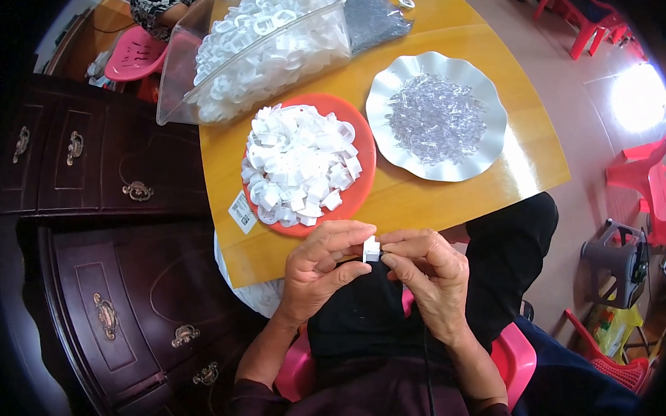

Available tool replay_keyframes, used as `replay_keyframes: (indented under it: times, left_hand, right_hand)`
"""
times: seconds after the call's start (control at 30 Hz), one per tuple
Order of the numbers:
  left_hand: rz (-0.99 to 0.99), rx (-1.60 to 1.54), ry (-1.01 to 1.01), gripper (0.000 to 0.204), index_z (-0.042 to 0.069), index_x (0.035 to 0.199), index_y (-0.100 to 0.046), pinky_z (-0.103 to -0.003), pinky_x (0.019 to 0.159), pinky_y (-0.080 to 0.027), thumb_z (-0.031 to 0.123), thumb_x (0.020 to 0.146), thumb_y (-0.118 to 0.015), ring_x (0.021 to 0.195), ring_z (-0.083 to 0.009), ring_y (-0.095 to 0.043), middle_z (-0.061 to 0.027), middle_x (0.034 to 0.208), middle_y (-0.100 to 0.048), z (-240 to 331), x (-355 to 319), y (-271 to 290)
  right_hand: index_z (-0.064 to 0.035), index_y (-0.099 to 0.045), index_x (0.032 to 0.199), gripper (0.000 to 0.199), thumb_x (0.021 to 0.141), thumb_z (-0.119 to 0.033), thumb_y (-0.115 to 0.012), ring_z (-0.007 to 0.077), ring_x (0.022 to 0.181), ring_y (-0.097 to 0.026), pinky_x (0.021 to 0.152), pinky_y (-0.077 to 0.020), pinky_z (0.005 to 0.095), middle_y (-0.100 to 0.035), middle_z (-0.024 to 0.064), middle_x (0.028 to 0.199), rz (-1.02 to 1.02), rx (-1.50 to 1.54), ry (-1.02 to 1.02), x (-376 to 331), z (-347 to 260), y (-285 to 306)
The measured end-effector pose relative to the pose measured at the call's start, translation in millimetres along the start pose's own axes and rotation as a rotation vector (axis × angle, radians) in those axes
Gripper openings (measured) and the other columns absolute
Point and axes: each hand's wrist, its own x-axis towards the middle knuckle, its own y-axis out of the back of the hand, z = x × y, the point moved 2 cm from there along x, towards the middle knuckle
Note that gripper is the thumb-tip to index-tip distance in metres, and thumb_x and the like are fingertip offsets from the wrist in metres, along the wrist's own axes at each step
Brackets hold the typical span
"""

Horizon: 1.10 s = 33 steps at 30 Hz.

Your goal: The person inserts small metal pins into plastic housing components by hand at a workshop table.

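My left hand (321, 265) pinches a small white plastic piece (371, 250) between thumb and fingers, just in front of the table's near edge. From the other side my right hand (432, 278) meets the piece, its thumb and forefinger pressed together at the right face. Whatever those right fingertips hold is too small to make out. Beyond my hands, a red-orange plate (364, 185) carries a heap of similar white plastic pieces (296, 158). Right of it, a white wavy-edged plate (491, 157) is full of small clear plastic slivers (437, 117).
A clear plastic bin (176, 82) of white ring-shaped parts stands at the table's far left, beside a grey plastic bag (377, 18). A label (241, 212) lies near the left edge. Dark wooden drawers (113, 302) flank the left; a grey stool (611, 261) stands right. Another person sits at far left.
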Motion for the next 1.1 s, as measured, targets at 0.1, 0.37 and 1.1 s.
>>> replay_keyframes:
  times: [0.1, 0.37, 1.1]
  left_hand:
    - [-0.013, 0.094, -0.045, 0.045, -0.003, 0.128, -0.058, -0.031, 0.096, -0.052, -0.007, 0.085, -0.070, 0.114, -0.0194, -0.059, -0.0123, 0.129, -0.053, 0, 2, 0]
    - [0.032, 0.112, -0.041, 0.041, -0.002, 0.120, -0.063, -0.030, 0.091, -0.054, -0.007, 0.080, -0.075, 0.105, -0.0189, -0.063, -0.0126, 0.123, -0.058, 4, 4, -4]
    - [0.231, 1.054, -0.622, 0.028, 0.003, 0.107, -0.068, -0.035, 0.089, -0.052, -0.001, 0.079, -0.074, 0.102, -0.0259, -0.066, -0.0121, 0.108, -0.069, 88, 109, 38]
  right_hand:
    - [-0.0012, -0.068, 0.097, 0.011, 0.087, -0.002, -0.071, 0.0093, 0.074, -0.064, 0.059, -0.0522, 0.0220, -0.070, 0.0072, 0.098, -0.009, 0.042, -0.070, 2, 1, 3]
    - [0.0002, -0.065, 0.091, 0.007, 0.089, -0.003, -0.071, 0.0058, 0.069, -0.060, 0.059, -0.0514, 0.0187, -0.068, 0.0053, 0.091, -0.015, 0.364, -0.291, 1, 10, 8]
    - [-0.0013, -0.066, 0.099, 0.022, 0.084, -0.014, -0.075, 0.0169, 0.066, -0.064, 0.059, -0.0515, 0.0297, -0.067, 0.0098, 0.087, 0.134, -0.520, 0.062, 70, -27, 53]
